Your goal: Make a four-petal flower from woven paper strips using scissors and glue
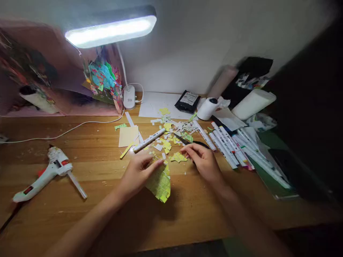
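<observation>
My left hand pinches a yellow-green woven paper sheet between thumb and fingers, its lower end hanging over the wooden table. To its right, my right hand has its fingertips drawn together; whatever they may hold is too small to make out. A pair of scissors with black handles lies just behind that hand, partly covered by it. Close to the right fingertips rests a yellow woven paper star. Beyond both hands are scattered yellow, green and white paper scraps and a white marker.
A glue gun lies at the left, near a white cable. Square paper notes sit behind my left hand. Several markers spread on the right beside a white roll. A lit lamp hangs overhead.
</observation>
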`<state>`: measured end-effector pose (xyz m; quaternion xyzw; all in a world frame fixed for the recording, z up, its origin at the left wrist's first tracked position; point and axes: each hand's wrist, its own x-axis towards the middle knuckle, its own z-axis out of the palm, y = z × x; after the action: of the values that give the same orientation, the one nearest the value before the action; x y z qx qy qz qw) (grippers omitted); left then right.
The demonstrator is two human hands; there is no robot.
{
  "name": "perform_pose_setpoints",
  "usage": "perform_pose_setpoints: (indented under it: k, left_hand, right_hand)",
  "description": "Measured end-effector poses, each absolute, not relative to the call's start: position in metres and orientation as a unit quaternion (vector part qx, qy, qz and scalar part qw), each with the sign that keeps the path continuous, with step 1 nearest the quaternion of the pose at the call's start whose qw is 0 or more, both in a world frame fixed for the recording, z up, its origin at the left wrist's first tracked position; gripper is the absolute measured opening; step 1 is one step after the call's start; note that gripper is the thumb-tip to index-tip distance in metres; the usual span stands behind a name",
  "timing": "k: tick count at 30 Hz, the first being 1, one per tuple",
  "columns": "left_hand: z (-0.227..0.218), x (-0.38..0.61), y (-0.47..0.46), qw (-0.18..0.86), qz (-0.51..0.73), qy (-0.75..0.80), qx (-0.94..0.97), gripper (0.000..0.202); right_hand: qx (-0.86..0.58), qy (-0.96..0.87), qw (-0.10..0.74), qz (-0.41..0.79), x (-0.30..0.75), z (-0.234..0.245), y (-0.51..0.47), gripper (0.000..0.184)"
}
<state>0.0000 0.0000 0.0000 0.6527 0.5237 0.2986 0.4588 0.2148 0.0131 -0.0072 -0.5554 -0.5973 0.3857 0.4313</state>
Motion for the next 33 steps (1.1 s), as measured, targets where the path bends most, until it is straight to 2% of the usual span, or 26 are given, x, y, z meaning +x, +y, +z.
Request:
perform_pose_setpoints:
  k: [5,13,24,28,33]
  left_hand:
    - [0.003,0.001,-0.002,0.464,0.331,0.52,0.636,0.039]
    - [0.001,0.007,-0.008,0.474,0.368,0.517,0.61,0.036]
    - [0.005,0.007,-0.009,0.478,0.348,0.493,0.638,0.037]
    - [0.005,0.008,-0.011,0.458,0.342,0.5,0.651,0.037]
    - [0.003,0.008,-0.01,0.472,0.348,0.508,0.63,0.038]
  right_hand:
    - [-0.486,-0.674,0.434,0.349,0.2,0.004,-0.002,0.007]
    - [-0.394,-0.741,0.476,0.265,0.187,0.004,-0.016,0.016]
    - [-0.399,-0.744,0.464,0.268,0.188,0.0,-0.017,0.015]
    - [-0.425,-0.731,0.439,0.305,0.189,0.001,-0.017,0.012]
    - [-0.446,-0.628,0.417,0.483,0.189,0.0,-0.015,0.012]
